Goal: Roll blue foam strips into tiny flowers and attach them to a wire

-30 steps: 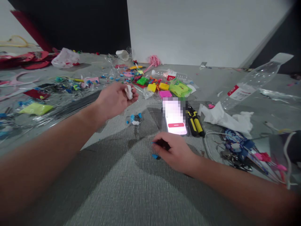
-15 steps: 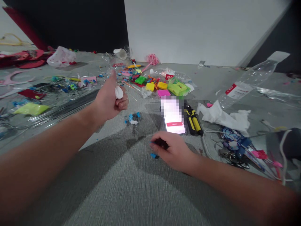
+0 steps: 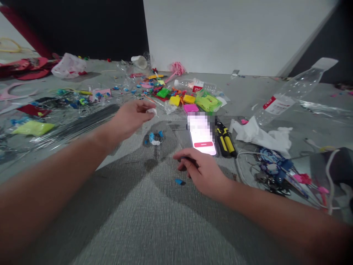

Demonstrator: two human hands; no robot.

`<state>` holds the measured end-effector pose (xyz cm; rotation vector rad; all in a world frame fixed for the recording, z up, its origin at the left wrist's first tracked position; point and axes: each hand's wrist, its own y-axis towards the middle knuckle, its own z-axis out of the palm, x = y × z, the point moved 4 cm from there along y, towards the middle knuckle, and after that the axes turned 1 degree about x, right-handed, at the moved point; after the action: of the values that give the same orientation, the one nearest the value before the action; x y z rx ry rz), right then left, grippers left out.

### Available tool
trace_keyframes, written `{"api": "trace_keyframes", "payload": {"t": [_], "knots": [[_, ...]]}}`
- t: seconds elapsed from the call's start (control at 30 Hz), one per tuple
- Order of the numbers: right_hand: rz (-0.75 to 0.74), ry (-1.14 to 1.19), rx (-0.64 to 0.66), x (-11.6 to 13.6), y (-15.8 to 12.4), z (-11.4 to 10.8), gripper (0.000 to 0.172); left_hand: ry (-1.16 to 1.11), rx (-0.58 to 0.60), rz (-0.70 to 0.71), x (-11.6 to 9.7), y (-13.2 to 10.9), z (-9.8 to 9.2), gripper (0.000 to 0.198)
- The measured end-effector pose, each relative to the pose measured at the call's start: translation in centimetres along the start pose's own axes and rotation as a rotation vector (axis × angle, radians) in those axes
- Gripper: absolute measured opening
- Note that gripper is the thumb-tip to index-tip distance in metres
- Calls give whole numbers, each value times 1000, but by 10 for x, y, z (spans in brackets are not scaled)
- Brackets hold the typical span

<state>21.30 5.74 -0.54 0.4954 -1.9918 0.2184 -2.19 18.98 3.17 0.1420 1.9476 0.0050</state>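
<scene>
White, soft-looking and small, a lump [image 3: 152, 110] pokes out from the left hand [image 3: 132, 116], whose fingers are pinching it just above the grey tabletop [image 3: 132, 224]. Its free end points to the right, towards the phone [image 3: 203, 141]; the rest is covered by the fingers, so its full long axis cannot be made out.

What seems to matter most is how this lump stands to the blue and white cluster [image 3: 156, 142] on the tabletop. The cluster lies on the wearer's side of the left fingers and very slightly to their right, in the gap between the two hands. Both are near it, and which is nearer is hard to call. The cluster has no clear long axis, though the white part at its front runs roughly left to right.

The right hand [image 3: 205, 170] has its fingers curled towards the thumb; whether they grip anything I cannot tell. Just below them lies a separate blue piece [image 3: 179, 182], with the right hand clearly the nearer. Its long axis runs mostly sideways, the left end slightly farther from the wearer. Beside the phone lie black-and-yellow pliers [image 3: 226, 142].
</scene>
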Motion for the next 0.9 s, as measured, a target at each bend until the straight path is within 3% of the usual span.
{"api": "trace_keyframes", "payload": {"t": [0.1, 0.23, 0.4, 0.47, 0.57, 0.63, 0.7, 0.8, 0.9], "knots": [[39, 53, -7, -3, 1, 1, 26, 306, 24, 104, 8, 2, -1, 27], [136, 215, -63, -7, 1, 1, 13, 577, 56, 220, 7, 0, 5, 29], [164, 233, -110, -1, 0, -2, 25, 728, -91, 366, -34, -23, 6, 30], [101, 185, -143, 1, 0, -4, 24, 617, -110, 352, -54, -44, 11, 25], [-50, 121, -202, 4, 1, -6, 18, 420, -22, 247, -65, -84, 34, 27], [-111, 122, -244, 5, 0, -8, 22, 159, 99, -1, -51, -108, 53, 29], [-135, 86, -293, 6, -2, -11, 15, -11, 125, -148, -37, -128, 69, 34], [-243, -80, -316, 13, -5, -15, 5, -182, 248, -177, -25, -143, 87, 36], [-417, -193, -307, 20, -8, -15, 10, -273, 326, -150, -24, -144, 92, 27]]}}
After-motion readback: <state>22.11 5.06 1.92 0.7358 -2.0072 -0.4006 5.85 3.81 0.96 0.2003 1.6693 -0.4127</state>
